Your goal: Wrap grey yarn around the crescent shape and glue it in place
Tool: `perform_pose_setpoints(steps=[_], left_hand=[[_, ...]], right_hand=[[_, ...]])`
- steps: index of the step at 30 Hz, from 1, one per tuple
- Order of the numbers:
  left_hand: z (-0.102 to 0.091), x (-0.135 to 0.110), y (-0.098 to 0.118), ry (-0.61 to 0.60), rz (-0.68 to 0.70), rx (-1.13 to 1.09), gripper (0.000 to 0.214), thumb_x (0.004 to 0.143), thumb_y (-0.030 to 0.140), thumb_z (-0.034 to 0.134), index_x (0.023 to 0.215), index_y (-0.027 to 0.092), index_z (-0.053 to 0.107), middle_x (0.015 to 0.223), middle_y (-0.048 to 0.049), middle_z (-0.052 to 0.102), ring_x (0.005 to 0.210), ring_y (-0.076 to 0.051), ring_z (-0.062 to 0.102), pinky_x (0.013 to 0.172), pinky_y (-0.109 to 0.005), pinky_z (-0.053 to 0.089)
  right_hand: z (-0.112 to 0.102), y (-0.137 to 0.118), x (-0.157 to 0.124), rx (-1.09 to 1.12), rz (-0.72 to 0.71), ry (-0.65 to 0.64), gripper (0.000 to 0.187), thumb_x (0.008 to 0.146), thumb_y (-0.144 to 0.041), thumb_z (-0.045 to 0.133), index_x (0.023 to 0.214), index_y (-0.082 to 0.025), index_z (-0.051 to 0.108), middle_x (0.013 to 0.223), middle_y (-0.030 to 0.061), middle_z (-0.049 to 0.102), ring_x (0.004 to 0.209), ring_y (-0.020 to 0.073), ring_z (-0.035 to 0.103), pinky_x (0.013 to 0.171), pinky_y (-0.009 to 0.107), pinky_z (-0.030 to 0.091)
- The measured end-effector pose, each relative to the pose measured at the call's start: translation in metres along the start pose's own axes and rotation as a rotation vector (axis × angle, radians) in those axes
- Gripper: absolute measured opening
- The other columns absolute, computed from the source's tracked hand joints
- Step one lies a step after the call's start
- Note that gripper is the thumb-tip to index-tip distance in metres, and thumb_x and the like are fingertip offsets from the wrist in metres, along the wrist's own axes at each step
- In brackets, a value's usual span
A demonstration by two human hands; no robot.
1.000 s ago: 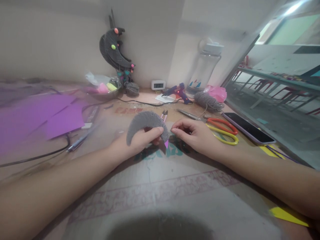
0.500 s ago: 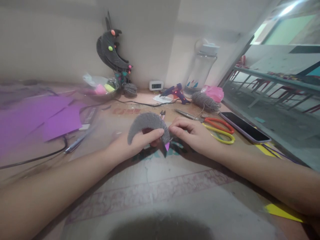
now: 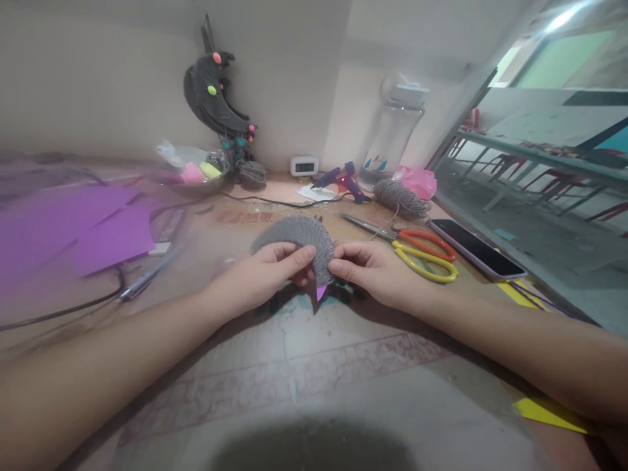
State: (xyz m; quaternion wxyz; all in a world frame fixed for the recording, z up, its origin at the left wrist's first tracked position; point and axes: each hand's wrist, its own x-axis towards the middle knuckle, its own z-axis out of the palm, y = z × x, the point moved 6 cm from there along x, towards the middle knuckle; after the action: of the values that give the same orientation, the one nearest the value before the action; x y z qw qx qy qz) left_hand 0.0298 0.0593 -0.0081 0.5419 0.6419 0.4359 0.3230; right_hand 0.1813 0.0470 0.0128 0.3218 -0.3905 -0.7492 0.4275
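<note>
Since a second ago, the right hand [image 3: 375, 271] has been brought in from a short way off, so that its fingertips are now pressed against the right end of the grey crescent [image 3: 301, 237]. The crescent is held just above the table [image 3: 304, 386], between both hands. It is gripped by the left hand [image 3: 265, 275], whose thumb and forefinger are closed over its lower edge. The right hand's fingers are curled, with thumb and forefinger pinched shut on the crescent's end, just above a small purple tip [image 3: 320, 292]. Scissors [image 3: 424, 252] are laid just right of the right hand, with a phone [image 3: 475, 250] beyond them. A ball of yarn [image 3: 398, 197] is seen further back.
</note>
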Motion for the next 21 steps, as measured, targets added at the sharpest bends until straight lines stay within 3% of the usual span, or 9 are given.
perform_pose_setpoints(steps=[7, 13, 17, 21], left_hand=[[-0.004, -0.002, -0.002, 0.041, -0.037, 0.149, 0.042, 0.084, 0.055, 0.055, 0.064, 0.020, 0.065, 0.067, -0.0019, 0.067, 0.066, -0.017, 0.059, 0.064, -0.028, 0.042], [-0.006, -0.002, -0.008, 0.085, -0.063, 0.149, 0.042, 0.082, 0.058, 0.054, 0.065, 0.020, 0.061, 0.070, -0.0023, 0.065, 0.071, -0.019, 0.058, 0.071, -0.030, 0.042], [-0.005, -0.002, -0.005, 0.101, -0.089, 0.104, 0.040, 0.083, 0.054, 0.055, 0.062, 0.020, 0.059, 0.067, -0.0006, 0.062, 0.066, -0.016, 0.056, 0.066, -0.028, 0.041], [-0.005, -0.002, -0.003, 0.099, -0.092, 0.095, 0.039, 0.081, 0.053, 0.056, 0.061, 0.019, 0.060, 0.066, -0.0010, 0.063, 0.064, -0.015, 0.056, 0.064, -0.028, 0.041]], right_hand=[[-0.005, -0.017, 0.003, -0.287, -0.141, 0.018, 0.023, 0.091, -0.031, 0.053, 0.076, -0.017, 0.063, 0.078, 0.0007, 0.063, 0.074, 0.0129, 0.057, 0.069, 0.025, 0.043], [-0.046, -0.004, 0.020, -0.588, -0.152, 0.199, 0.029, 0.095, -0.029, 0.048, 0.115, -0.021, 0.066, 0.105, 0.0049, 0.070, 0.089, 0.0178, 0.063, 0.076, 0.029, 0.046], [-0.043, 0.001, 0.039, -0.732, -0.226, 0.057, 0.037, 0.097, -0.027, 0.043, 0.131, -0.022, 0.057, 0.126, 0.0069, 0.064, 0.110, 0.0206, 0.060, 0.090, 0.033, 0.045], [-0.015, 0.002, 0.060, -0.950, -0.254, -0.168, 0.031, 0.098, -0.031, 0.041, 0.117, -0.024, 0.065, 0.106, 0.0061, 0.071, 0.092, 0.0205, 0.064, 0.074, 0.029, 0.044]])
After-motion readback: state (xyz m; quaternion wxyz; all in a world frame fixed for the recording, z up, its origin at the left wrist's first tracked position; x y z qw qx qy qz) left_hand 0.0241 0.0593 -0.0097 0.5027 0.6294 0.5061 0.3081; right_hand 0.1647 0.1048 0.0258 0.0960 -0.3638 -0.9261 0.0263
